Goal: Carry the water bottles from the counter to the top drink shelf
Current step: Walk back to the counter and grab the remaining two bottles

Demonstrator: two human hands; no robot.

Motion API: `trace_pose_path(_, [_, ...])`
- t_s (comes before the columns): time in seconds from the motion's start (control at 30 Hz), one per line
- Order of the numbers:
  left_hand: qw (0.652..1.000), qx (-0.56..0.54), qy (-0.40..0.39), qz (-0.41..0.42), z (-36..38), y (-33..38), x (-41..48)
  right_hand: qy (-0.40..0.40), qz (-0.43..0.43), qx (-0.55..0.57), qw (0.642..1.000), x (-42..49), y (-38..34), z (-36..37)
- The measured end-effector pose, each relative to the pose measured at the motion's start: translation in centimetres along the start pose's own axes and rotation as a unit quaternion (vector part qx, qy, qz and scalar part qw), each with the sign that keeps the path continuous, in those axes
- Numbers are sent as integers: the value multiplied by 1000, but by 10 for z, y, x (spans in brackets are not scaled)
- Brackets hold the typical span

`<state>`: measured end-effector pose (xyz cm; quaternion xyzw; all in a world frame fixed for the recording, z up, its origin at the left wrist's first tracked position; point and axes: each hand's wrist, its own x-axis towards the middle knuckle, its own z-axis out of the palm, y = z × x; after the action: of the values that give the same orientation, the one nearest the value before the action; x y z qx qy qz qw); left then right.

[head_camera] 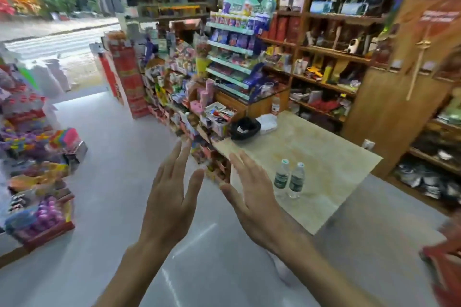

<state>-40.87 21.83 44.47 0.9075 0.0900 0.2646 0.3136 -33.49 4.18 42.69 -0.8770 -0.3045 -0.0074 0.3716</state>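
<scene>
On the counter (324, 157), near its front edge and toward the left front corner: two water bottles (289, 177), upright, side by side and touching or nearly so; clear bodies, dark green labels, pale caps. Neither is held.

At the counter's far left corner: one black basket (244, 128), with a white flat container (268, 122) just beside it on the right. Remainder of the counter surface: pale, marbled.

In front of the counter, over the grey floor (112, 182): left hand (169, 197), palm inward, fingers spread and extended, empty. Right hand (252, 194), likewise spread flat and empty, its fingertips overlapping the counter's left edge in view; near the bottles but apart from them.

Behind the counter: wooden wall shelves (336, 52) stocked with boxed goods. To the left: display racks (224, 57) of packaged snacks, somewhat blurred.
</scene>
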Motion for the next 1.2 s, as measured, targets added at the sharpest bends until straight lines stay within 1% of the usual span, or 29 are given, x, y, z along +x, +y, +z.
trace_pose_path(0.17, [993, -69, -90, -4, 96, -36, 43, 36, 115, 29, 992, 20, 84, 23])
trace_pose_path(0.37, [978, -114, -172, 5, 199, -65, 84, 82, 225, 83, 967, 42, 171, 49])
trace_pose_path(0.5, [965, -144, -219, -10, 276, -87, 99, 133, 253, 131, 949, 46, 247, 66])
trace_pose_path(0.63, [956, -196, -218, -17, 371, -116, 117, 181, 282, 169, 927, 54, 335, 84])
trace_pose_path(0.8, [945, -258, -202, -13, 500, -143, 137, 230, 263, 199, 916, 79, 443, 110])
trace_pose_path(0.93, [927, -326, -186, -19, 579, -162, 148, 256, 255, 250, 898, 99, 511, 127])
trace_pose_path(1.0, [919, -349, -183, -16, 610, -169, 155, 264, 255, 272, 890, 108, 542, 136])
trace_pose_path(1.07, [908, -378, -180, -16, 630, -174, 161, 263, 242, 287, 889, 118, 566, 142])
trace_pose_path(1.2, [897, -409, -170, 6, 659, -181, 173, 253, 195, 323, 891, 139, 600, 149])
